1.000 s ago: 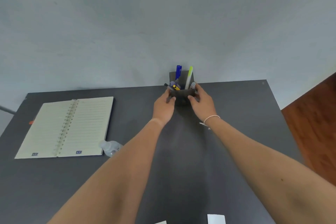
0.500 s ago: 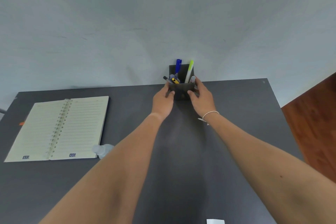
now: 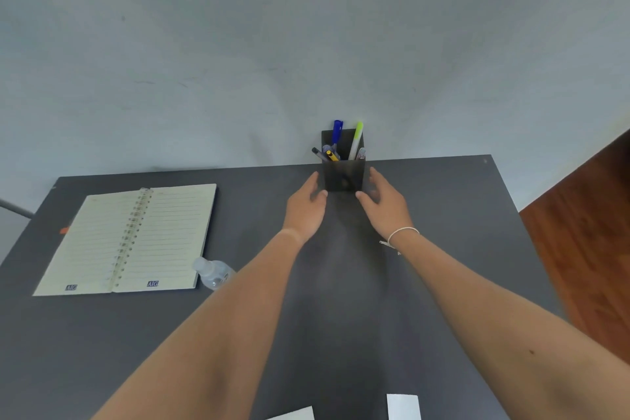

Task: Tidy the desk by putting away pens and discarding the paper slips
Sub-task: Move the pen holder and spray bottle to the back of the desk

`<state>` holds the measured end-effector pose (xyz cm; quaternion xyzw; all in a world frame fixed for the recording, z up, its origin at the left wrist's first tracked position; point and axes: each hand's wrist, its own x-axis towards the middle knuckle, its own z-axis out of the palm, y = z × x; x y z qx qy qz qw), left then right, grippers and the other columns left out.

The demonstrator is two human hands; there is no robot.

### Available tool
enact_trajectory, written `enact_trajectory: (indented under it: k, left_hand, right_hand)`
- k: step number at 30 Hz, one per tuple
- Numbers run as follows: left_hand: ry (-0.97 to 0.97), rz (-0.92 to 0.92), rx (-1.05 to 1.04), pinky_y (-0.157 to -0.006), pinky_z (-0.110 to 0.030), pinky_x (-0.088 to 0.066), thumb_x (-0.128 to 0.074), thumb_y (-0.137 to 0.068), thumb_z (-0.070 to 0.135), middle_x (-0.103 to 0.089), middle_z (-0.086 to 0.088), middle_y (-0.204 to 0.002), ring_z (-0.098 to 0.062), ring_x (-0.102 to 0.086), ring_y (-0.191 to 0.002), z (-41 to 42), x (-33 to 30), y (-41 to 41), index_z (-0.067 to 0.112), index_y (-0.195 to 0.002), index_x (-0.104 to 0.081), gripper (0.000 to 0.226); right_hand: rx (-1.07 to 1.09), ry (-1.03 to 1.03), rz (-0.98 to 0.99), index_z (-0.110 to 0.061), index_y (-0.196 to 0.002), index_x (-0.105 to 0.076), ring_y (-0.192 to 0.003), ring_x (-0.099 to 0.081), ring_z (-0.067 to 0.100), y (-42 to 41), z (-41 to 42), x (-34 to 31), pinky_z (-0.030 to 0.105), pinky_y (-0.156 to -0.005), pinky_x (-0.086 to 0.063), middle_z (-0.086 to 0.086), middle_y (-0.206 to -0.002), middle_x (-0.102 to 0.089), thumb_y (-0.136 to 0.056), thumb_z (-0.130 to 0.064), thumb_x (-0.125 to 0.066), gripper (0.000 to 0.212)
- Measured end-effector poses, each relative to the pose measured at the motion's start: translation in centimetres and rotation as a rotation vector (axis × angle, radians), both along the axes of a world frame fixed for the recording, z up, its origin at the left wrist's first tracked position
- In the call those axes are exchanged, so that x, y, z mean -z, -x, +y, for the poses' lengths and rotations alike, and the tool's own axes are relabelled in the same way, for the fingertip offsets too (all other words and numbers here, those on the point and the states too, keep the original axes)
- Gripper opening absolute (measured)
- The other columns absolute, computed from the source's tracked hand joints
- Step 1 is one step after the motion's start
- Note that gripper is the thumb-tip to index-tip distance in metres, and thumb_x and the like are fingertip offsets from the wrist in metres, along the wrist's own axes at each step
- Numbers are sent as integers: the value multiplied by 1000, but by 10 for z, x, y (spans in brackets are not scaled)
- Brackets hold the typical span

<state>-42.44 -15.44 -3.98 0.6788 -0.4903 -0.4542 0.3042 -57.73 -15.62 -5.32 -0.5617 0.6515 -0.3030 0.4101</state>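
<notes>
A dark square pen holder (image 3: pixel 343 176) stands at the desk's far edge against the wall. It contains several pens, among them a blue one (image 3: pixel 337 130) and a yellow-green highlighter (image 3: pixel 356 138). My left hand (image 3: pixel 305 204) is just left of the holder with fingers spread, a small gap between them. My right hand (image 3: pixel 383 203) is just right of it, also spread and apart from it. Two white paper slips lie at the desk's near edge: one (image 3: pixel 403 406) by my right forearm, the other (image 3: pixel 295 414) partly cut off by the frame.
An open spiral notebook (image 3: pixel 129 239) lies on the left of the dark grey desk (image 3: pixel 460 201). A small clear plastic bottle (image 3: pixel 213 272) lies beside its lower right corner. Wooden floor (image 3: pixel 586 235) shows beyond the desk's right edge. A grey wall rises behind.
Both hands held the pen holder's sides and set it back against the wall; now they have let go and drawn slightly back and apart.
</notes>
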Motion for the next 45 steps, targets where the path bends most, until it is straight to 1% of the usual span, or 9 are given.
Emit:
enact_trajectory:
  k: [7, 14, 21, 25, 28, 37, 39, 42, 45]
  left_hand:
    - [7, 25, 21, -107, -22, -29, -44, -96, 18, -42, -9, -147, -16, -41, -135, 57, -12, -8, 19, -143, -34, 48]
    - [24, -12, 1, -99, -14, -30, -46, -95, 15, -52, -6, -139, -13, -49, -128, 136, -7, -38, 14, -135, -47, 40]
    - [58, -97, -131, -92, -17, -37, -50, -92, 11, -64, -7, -120, -8, -56, -100, 195, 10, -95, 13, -120, -62, 30]
    - [78, -147, -189, -96, -23, -41, -50, -90, 9, -66, -6, -118, -16, -61, -107, 213, 14, -133, 12, -117, -63, 31]
    - [78, -208, -190, -95, -20, -38, -50, -90, 9, -64, -5, -121, -16, -59, -111, 218, 13, -162, 11, -120, -61, 33]
    - [110, -435, 6, -107, -34, -38, -55, -87, 17, -59, -4, -129, -21, -50, -122, 210, 26, -221, 14, -125, -58, 38]
    - [114, -492, 83, -110, -33, -34, -54, -87, 19, -55, -5, -134, -23, -45, -127, 207, 30, -226, 16, -126, -57, 39]
    - [148, -583, 149, -108, -31, -31, -47, -84, 29, -55, -5, -135, -24, -45, -126, 204, 35, -229, 17, -123, -60, 43]
    - [205, -639, 180, -105, -31, -34, -33, -79, 41, -58, -6, -132, -25, -50, -121, 202, 41, -231, 17, -119, -63, 55]
  right_hand:
    - [1, -13, -53, -22, -143, -30, -127, -48, 23, -7, 49, -19, 33, -104, -37, 5, -143, -46, -91, -25, -53, 57]
    - [-37, -1, -74, -19, -138, -40, -120, -53, 22, -32, 99, -26, 28, -100, -38, 6, -136, -53, -90, -22, -56, 50]
    - [-103, -25, -78, -18, -133, -47, -114, -56, 20, -75, 127, -23, 26, -97, -39, 5, -130, -58, -88, -21, -59, 47]
    - [-147, -40, -98, -19, -132, -47, -115, -56, 20, -105, 133, -24, 26, -98, -40, 5, -130, -57, -86, -22, -61, 48]
    - [-172, -49, -110, -20, -133, -47, -117, -54, 20, -126, 134, -24, 26, -99, -39, 5, -131, -56, -85, -22, -62, 49]
    - [-257, -100, -149, -28, -135, -43, -127, -46, 16, -171, 139, -16, 29, -104, -37, -5, -138, -51, -80, -23, -68, 61]
    - [-263, -96, -150, -33, -129, -47, -125, -48, 14, -176, 140, -14, 30, -104, -38, -8, -134, -54, -80, -22, -67, 54]
    - [-257, -71, -155, -52, -106, -52, -119, -53, 12, -183, 139, -11, 34, -104, -42, -11, -120, -62, -79, -21, -67, 44]
    - [-215, -56, -165, -51, -95, -54, -110, -58, 12, -189, 136, -7, 31, -100, -44, -11, -108, -65, -79, -19, -69, 39]
